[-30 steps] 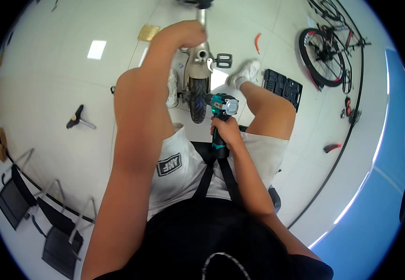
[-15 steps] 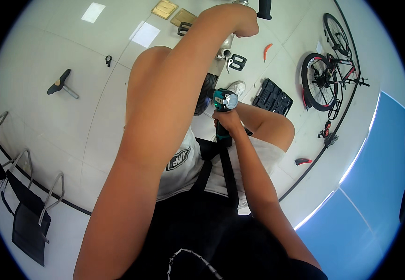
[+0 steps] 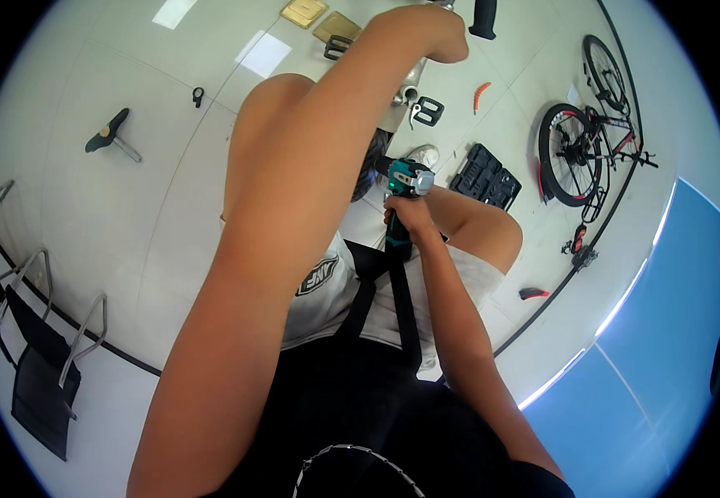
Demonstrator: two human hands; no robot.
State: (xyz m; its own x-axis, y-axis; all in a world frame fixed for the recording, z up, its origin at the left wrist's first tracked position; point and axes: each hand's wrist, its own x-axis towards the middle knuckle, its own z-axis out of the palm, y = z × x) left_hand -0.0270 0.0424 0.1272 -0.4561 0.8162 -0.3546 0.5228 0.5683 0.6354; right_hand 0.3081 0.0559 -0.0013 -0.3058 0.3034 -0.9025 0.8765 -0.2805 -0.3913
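Beside the tyre, your right hand grips the drill, its long axis crosswise, chuck leftward; your left hand's grasp I can't tell.

Pale, glossy tiles with thin dark joints cover the floor, where bright patches of reflected light shine near the upper left. A dark strip edges the floor on both sides; on the right, a white wall band meets a blue surface along a bright line. At lower left stand black chairs with shiny tubular metal arms.
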